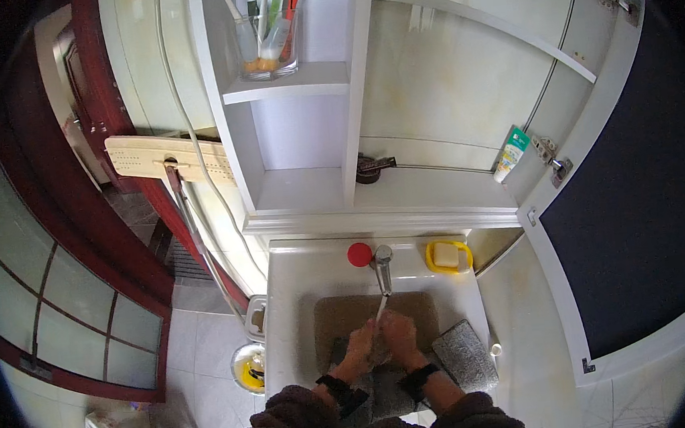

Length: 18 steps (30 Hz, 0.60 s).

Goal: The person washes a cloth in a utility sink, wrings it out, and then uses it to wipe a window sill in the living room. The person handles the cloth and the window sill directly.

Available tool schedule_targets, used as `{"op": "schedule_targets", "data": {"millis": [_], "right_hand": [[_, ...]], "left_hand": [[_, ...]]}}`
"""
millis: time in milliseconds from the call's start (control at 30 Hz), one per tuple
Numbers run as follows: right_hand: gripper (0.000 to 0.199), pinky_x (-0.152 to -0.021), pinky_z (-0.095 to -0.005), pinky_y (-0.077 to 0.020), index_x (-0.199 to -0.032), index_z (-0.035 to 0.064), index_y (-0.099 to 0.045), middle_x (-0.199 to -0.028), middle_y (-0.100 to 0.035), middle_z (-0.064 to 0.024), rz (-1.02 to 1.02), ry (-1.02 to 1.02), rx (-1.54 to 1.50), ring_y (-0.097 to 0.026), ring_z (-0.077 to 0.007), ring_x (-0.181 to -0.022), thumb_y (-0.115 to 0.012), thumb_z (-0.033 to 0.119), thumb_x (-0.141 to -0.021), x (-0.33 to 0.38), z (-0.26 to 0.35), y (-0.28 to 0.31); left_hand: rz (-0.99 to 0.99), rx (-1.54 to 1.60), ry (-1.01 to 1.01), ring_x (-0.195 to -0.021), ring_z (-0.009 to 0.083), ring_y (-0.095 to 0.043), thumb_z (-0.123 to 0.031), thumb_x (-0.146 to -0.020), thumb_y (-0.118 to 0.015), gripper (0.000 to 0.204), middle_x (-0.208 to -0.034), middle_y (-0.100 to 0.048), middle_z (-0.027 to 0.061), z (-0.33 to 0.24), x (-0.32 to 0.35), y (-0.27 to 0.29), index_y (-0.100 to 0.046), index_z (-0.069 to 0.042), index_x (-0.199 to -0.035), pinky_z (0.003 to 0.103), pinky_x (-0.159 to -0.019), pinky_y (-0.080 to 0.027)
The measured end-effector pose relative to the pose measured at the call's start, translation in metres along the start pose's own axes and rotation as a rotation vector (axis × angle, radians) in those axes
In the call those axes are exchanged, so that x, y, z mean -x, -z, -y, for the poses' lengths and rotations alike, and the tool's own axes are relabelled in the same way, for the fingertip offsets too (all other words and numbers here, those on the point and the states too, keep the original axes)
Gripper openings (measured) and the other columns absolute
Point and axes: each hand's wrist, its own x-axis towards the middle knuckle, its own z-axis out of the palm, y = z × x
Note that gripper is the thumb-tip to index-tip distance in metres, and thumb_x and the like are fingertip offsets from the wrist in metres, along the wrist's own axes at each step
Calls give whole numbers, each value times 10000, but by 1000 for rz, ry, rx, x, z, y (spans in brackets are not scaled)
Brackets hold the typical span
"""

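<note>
Left hand (361, 343) and right hand (399, 337) pressed together under metal tap (382, 265) – fingers curled, grip unclear; grey ribbed cloth (465, 356) right, yellow soap dish (448, 256) far right.

head view | looks steeply down | sink (294, 294) close below

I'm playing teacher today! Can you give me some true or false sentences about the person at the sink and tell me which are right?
1. Both hands, the left hand and the right hand, are together under the tap. True.
2. The soap dish is blue. False: it is yellow, with a pale soap bar in it.
3. A red round cap sits left of the tap. True.
4. The glass cup on the shelf is empty. False: it holds toothbrushes.
5. A tube stands on the sink's rim. False: it stands on the cabinet shelf.
</note>
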Motion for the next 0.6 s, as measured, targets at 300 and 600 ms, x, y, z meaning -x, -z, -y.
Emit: {"op": "schedule_targets", "data": {"millis": [300, 600], "right_hand": [[552, -917, -425, -476, -1172, 84, -579, -1158, -574, -154, -32, 376, -134, -560, -336, -1097, -774, 366, -740, 45, -41, 96], [341, -956, -354, -455, -1158, 68, -623, -1182, -603, -92, -6, 89, -770, -558, -227, -1100, -667, 195, -844, 52, -74, 96]], "left_hand": [[227, -1847, -545, -909, 339, -647, -379, -765, -749, 529, -986, -655, 211, -50, 9, 30, -624, 25, -1083, 435, -807, -539], [171, -542, -285, -1036, 234, -602, -191, -875, -625, 280, -1031, -656, 71, -79, 16, 57, -633, -46, -1115, 354, -901, -500]]}}
